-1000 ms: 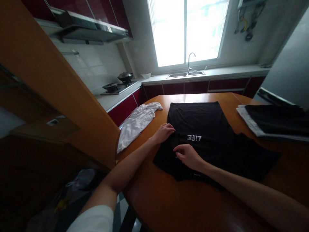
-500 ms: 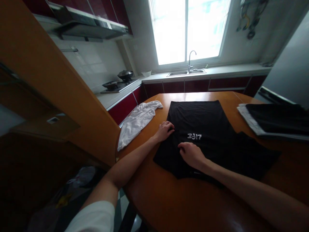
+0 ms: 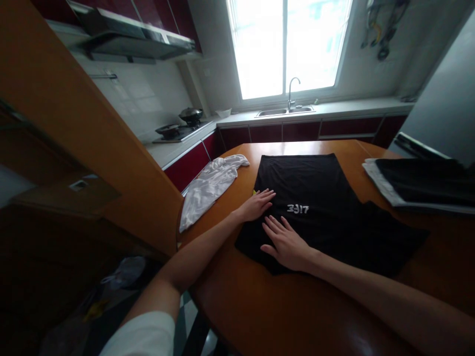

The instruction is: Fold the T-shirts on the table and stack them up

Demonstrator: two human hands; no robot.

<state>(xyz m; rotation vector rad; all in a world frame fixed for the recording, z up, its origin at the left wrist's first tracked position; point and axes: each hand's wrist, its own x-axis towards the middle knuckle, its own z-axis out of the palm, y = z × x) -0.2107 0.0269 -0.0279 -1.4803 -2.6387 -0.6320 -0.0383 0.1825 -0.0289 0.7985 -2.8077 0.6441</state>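
Observation:
A black T-shirt (image 3: 311, 183) with white lettering lies spread on the wooden table (image 3: 297, 316), its lettering upside down to me. My left hand (image 3: 256, 204) rests on the shirt's left edge with fingers stretched out. A small yellow bit (image 3: 254, 192) shows at the edge beside it. Palm down on the lower left part of the cloth, my right hand (image 3: 285, 243) has its fingers spread. Neither hand grips the fabric. The part of the shirt beneath both hands is hidden.
A crumpled white satiny garment (image 3: 211, 188) lies along the table's left side. Folded dark and white clothes (image 3: 419, 183) are stacked at the right. Beyond the table are a counter with a sink (image 3: 285, 111) and a stove with pans (image 3: 191, 115). A wooden panel (image 3: 122, 163) stands at left.
Both hands have uncurled and now lie flat on the shirt. My right hand has shifted slightly left and down. A yellow bit now shows at the shirt's left edge.

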